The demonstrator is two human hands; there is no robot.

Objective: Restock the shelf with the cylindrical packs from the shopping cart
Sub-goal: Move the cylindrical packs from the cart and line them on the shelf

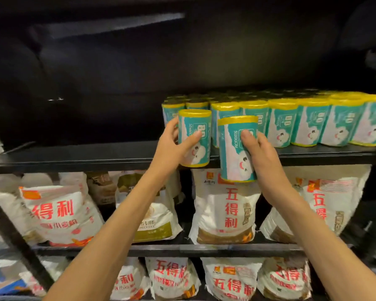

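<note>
Two cylindrical packs are held up at the front edge of the top shelf (96, 157). The left pack (194, 137) is upright in the left hand (172, 146), thumb across its front and fingers curled behind. The right pack (237, 148) sits a little lower and tilts slightly, its base hanging below the shelf edge; the right hand (261, 153) grips it from the right side, thumb pressed on the label. The two packs are just beside each other, not clearly touching.

Each pack has a teal and white wrapper with a smiling cartoon face, the number 80, and yellow bands at top and bottom.

Directly behind them, stocked packs (291, 124) of the same kind stand upright in rows that fill the right part of the shelf, blocking the space straight ahead of the right pack. The left part of the shelf is dark and bare.

On the lower shelves (161, 248) lie white flour bags (224, 209) with red Chinese lettering, some leaning.
</note>
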